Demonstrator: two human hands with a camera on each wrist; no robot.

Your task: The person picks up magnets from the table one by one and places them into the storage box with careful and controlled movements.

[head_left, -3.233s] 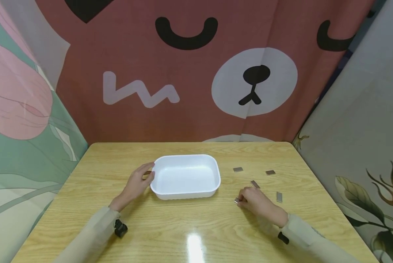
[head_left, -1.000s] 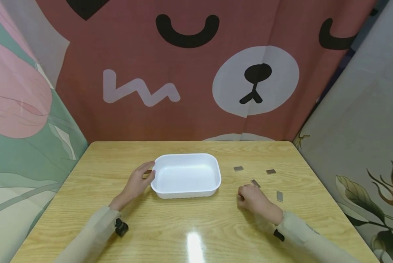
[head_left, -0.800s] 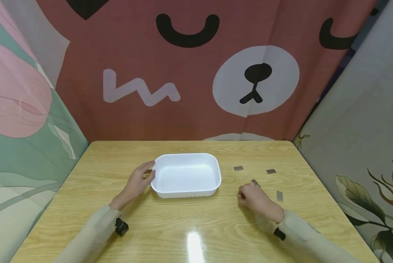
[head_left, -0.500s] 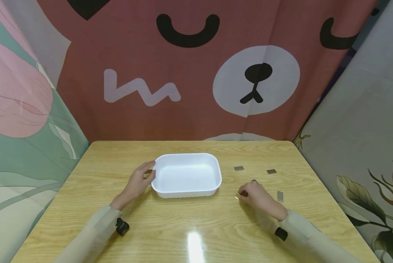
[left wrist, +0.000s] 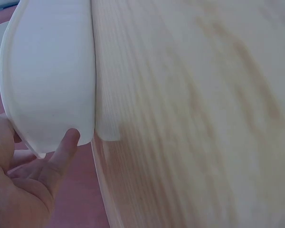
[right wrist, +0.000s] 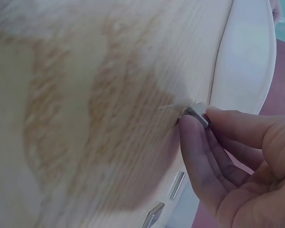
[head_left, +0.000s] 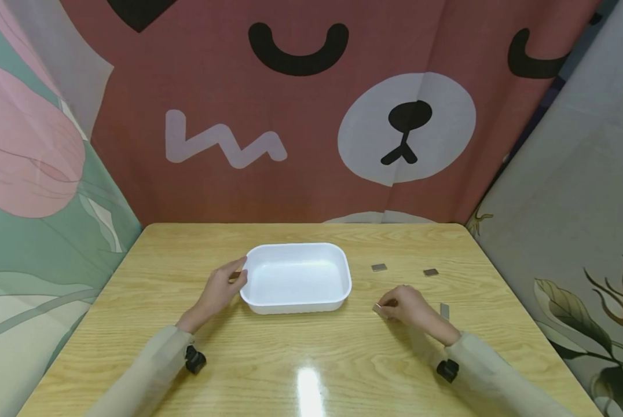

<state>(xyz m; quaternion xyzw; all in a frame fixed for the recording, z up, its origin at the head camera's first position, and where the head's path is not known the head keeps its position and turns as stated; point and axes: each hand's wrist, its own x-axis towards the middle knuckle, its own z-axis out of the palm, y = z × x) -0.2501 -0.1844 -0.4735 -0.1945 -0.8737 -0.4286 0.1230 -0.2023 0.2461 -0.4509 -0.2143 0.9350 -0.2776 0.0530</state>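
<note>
A white plastic tub [head_left: 294, 306] stands on the wooden table. At its left end my left hand [head_left: 219, 291] touches the outer wall and rim, fingers extended and only lightly bent; the left wrist view has a fingertip [left wrist: 72, 136] against the tub's wall. Right of the tub, my right hand [head_left: 407, 307] pinches a small silver rectangular metal piece [right wrist: 198, 114] between thumb and fingertips. That piece is tilted, close over the tabletop. Similar metal pieces lie flat around this hand: one at the back [head_left: 378, 267], another further right [head_left: 431, 272], and one beside the wrist [head_left: 444, 311].
The table's [head_left: 270, 365] back edge meets a hanging brown curtain [head_left: 301, 197] with a bear print. Patterned cloths hang on the left [head_left: 35, 243] and right [head_left: 567, 231]. Black cameras are strapped to the left wrist [head_left: 194, 360] and right wrist [head_left: 448, 370].
My right hand has shifted slightly up and turned, so its metal piece shows more at the fingertips. The loose piece just behind that hand is now hidden. Left hand and tub stay put.
</note>
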